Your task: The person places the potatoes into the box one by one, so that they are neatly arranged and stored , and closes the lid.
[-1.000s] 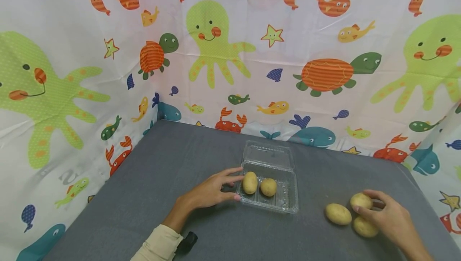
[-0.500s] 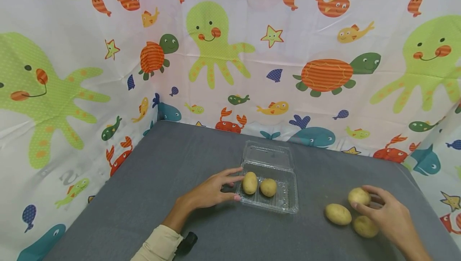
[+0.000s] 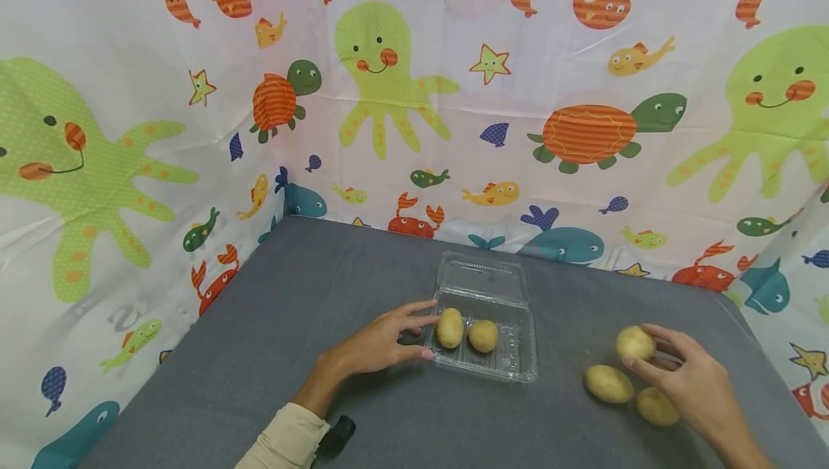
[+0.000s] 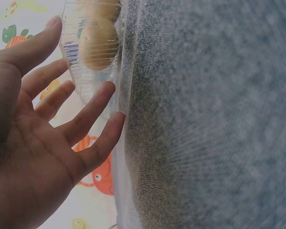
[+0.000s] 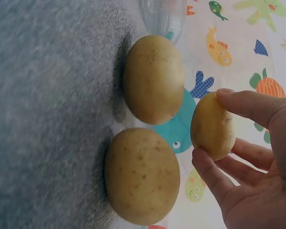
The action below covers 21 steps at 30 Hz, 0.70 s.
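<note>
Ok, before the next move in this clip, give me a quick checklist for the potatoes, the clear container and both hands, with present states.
1. Right hand grips a potato between thumb and fingers: ok.
2. Held potato clear of the two loose ones, and: ok, a gap shows in the right wrist view.
3. Container lid open: ok, folded back.
4. Room inside the container: ok, the right part is bare beside two potatoes.
5. Left hand touching the container: cannot tell; fingertips are at its edge.
</note>
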Available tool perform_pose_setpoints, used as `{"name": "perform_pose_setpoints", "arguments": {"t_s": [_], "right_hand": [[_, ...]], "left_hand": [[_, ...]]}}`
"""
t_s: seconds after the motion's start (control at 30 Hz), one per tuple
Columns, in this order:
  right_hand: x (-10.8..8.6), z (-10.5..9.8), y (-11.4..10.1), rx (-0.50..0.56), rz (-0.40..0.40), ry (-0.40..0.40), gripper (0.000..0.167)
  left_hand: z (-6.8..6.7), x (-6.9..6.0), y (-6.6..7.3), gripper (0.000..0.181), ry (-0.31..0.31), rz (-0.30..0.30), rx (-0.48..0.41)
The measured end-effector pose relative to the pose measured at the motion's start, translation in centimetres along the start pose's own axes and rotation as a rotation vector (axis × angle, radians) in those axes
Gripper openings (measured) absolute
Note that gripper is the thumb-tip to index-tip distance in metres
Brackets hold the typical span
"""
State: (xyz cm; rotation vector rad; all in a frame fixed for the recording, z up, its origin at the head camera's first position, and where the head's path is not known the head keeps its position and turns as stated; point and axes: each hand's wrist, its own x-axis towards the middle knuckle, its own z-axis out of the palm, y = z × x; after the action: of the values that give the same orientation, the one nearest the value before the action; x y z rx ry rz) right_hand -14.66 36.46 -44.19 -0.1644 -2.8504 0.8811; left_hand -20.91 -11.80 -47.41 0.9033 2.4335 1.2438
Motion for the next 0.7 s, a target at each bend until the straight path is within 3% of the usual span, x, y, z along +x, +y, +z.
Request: {"name": "perform_pose_setpoints", "arguments": {"t_s": [0.7], "right_hand": [[0.2,1.6,-3.1,0.131,-0.160,0.046,0.073]], "left_hand": [[0.0,-0.1,0.3,0.065,-0.004,-0.006,-0.010]]}}
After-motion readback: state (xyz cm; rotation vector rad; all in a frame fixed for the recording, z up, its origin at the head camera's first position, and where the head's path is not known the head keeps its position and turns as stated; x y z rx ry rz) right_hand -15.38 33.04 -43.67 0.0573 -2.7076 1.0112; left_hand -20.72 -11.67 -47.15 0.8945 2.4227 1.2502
